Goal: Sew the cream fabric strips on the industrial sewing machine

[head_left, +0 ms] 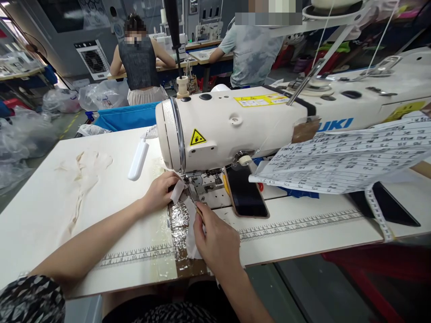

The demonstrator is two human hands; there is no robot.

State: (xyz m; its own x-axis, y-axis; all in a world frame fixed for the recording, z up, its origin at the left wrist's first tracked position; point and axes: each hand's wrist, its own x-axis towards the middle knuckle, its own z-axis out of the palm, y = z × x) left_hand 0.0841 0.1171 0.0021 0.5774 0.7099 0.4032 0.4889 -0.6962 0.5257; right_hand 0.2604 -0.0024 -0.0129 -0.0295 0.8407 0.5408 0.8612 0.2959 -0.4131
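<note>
My left hand (160,190) is closed at the needle area of a white sewing machine (215,130), its fingertips pinching a strip of thin pale fabric (177,192). From the right, my right hand (217,235) grips slim metal tweezers (192,194), whose points reach toward the presser foot beside the left fingertips. More of the pale fabric (191,237) hangs toward me, partly behind my right hand. Beneath it lies shiny clear tape over a brown strip (179,224). The tweezers' tips and the needle are too small to make out.
A phone (247,193) lies right of the needle plate. Handwritten paper sheets (346,154) and a tape measure (377,213) are farther right. Sheer fabric (82,179) and a white device (138,160) lie left. Two people (141,63) sit at tables beyond.
</note>
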